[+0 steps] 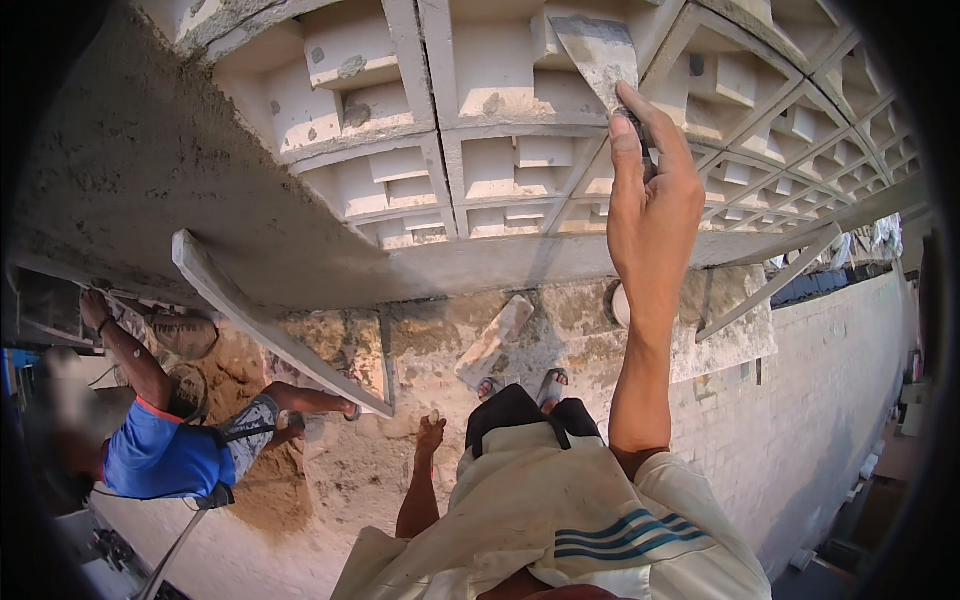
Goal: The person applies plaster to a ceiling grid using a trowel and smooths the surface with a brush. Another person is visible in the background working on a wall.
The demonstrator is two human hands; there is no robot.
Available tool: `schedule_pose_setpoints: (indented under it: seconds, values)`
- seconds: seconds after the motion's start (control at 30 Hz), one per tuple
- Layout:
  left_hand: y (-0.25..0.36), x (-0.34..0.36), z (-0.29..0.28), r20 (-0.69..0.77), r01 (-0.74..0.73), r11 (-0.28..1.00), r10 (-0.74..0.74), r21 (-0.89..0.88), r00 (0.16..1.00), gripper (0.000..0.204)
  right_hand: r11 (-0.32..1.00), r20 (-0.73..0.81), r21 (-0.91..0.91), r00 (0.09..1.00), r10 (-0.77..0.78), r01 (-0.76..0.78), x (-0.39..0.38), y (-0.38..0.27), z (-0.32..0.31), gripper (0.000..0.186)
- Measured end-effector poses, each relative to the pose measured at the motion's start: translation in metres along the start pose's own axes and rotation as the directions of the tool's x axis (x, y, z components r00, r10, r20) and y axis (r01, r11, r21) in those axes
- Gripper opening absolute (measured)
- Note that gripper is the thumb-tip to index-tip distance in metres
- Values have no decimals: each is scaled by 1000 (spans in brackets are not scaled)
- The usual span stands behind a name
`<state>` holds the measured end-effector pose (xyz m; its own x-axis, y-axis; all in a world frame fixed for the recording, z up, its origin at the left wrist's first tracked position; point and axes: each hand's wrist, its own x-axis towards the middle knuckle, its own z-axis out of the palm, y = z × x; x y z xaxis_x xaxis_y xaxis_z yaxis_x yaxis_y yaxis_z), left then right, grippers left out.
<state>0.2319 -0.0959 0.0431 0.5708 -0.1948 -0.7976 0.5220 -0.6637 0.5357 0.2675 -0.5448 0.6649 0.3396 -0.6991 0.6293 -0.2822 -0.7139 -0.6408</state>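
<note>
Scraper (598,62) in raised right hand (657,190); left hand (430,436) low, grip unclear.

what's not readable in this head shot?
Head view, all four:
- Scraper handle: mostly hidden by the right hand.
- What the left hand holds, if anything: too small to tell.
- Top of the block wall: cut off by the upper edge.
- Co-worker's head: blurred.
</note>
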Motion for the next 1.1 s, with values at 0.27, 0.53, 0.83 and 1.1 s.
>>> schedule_pose_setpoints:
  seconds: [0.27, 0.53, 0.83, 1.1]
  values:
    - [19, -14, -16, 29, 75, 989, -72, -128, 997, 41, 981, 207, 21, 961, 183, -191, -95, 23, -22, 32]
    - [-13, -75, -2, 3, 203, 955, -207, -217, 978, 86, 758, 690, -202, 459, 559, -620, -353, 198, -59, 40]
    - [-139, -108, 18, -104, -257, 912, 236, -320, 966, 75, 797, 707, -43, 545, 451, -603, -368, 218, -84, 44]
    - [79, -162, 1, -319, -320, 896, 219, -308, 922, 48, 895, 530, 15, 763, 371, -445, -373, 276, -131, 40]
